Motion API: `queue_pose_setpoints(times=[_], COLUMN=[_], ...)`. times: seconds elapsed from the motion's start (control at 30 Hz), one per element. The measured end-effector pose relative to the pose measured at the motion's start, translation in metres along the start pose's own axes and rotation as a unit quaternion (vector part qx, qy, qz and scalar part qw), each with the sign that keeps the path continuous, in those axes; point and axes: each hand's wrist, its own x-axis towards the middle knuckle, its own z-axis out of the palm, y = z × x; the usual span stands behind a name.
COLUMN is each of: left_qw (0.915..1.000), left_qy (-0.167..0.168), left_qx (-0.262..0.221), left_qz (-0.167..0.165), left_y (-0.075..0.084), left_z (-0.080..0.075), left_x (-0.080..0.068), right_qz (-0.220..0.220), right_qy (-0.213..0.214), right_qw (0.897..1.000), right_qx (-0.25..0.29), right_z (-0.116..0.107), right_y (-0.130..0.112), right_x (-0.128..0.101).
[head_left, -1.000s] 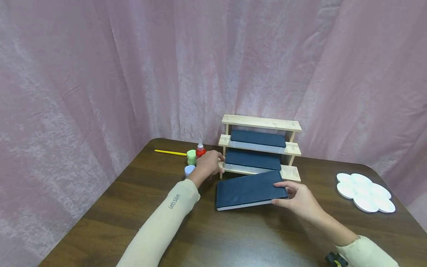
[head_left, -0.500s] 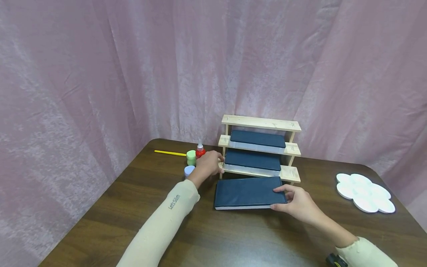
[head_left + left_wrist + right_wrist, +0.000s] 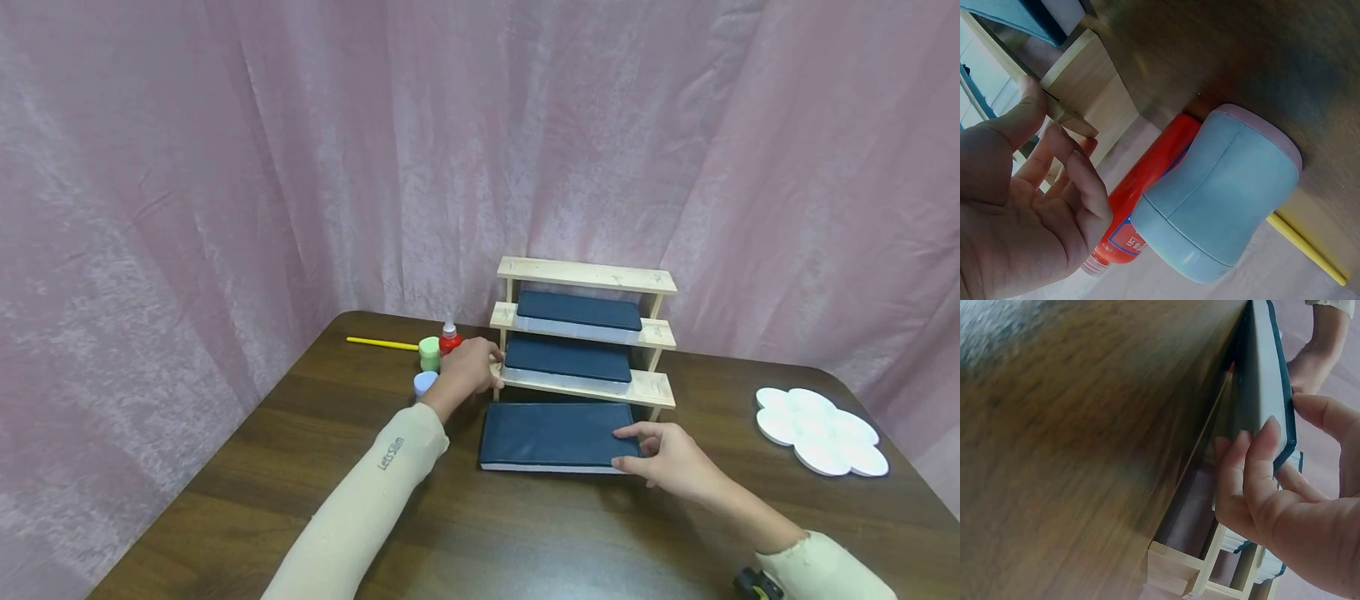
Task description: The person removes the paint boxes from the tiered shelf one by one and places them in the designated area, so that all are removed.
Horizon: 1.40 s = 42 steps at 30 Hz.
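Observation:
My right hand (image 3: 675, 458) pinches the right end of a dark blue hardcover notebook (image 3: 555, 433), thumb on one face and fingers on the other. The notebook lies lengthwise in front of the stepped wooden shelf (image 3: 585, 273), and its white page edges (image 3: 1266, 375) show in the right wrist view. My left hand (image 3: 471, 367) pinches the left end of the shelf's lowest board between thumb and fingers, clearer in the left wrist view, where the board's end (image 3: 1075, 122) shows. Two similar dark blue notebooks rest on the shelf, one on the middle board (image 3: 577, 310), another on the lowest (image 3: 567, 358).
Left of the shelf stand a red bottle (image 3: 450, 340), a green waisted container (image 3: 430, 354) and a pale blue-topped one (image 3: 424, 382). Behind them lies a yellow stick (image 3: 382, 343). A white cloud-shaped tray (image 3: 821, 429) is at the right. A pink curtain (image 3: 450, 167) hangs behind.
The notebook in my right hand has turned, its right far corner coming down and nearer, so its long edges now run along the shelf. My left hand stays on the shelf.

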Motion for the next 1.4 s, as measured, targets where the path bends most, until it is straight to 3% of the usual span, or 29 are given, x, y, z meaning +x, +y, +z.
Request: queue_pose_setpoints(times=[0.37,1.0,1.4], left_qw=[1.0000,0.9998,0.9999], left_qy=[0.000,-0.006,-0.005], left_qx=[-0.002,-0.017,-0.006], left_qz=[0.001,0.007,0.009], left_y=[-0.001,-0.005,-0.002], left_z=[0.000,-0.001,-0.001], left_x=[0.000,0.002,0.000], right_qz=[0.012,-0.010,0.024], right_qy=[-0.017,-0.046,-0.033], right_qw=[1.000,0.999,0.999], right_qx=[0.008,0.023,0.004], right_z=[0.002,0.004,0.006], right_y=[0.004,0.011,0.008], right_x=[-0.001,0.004,0.004])
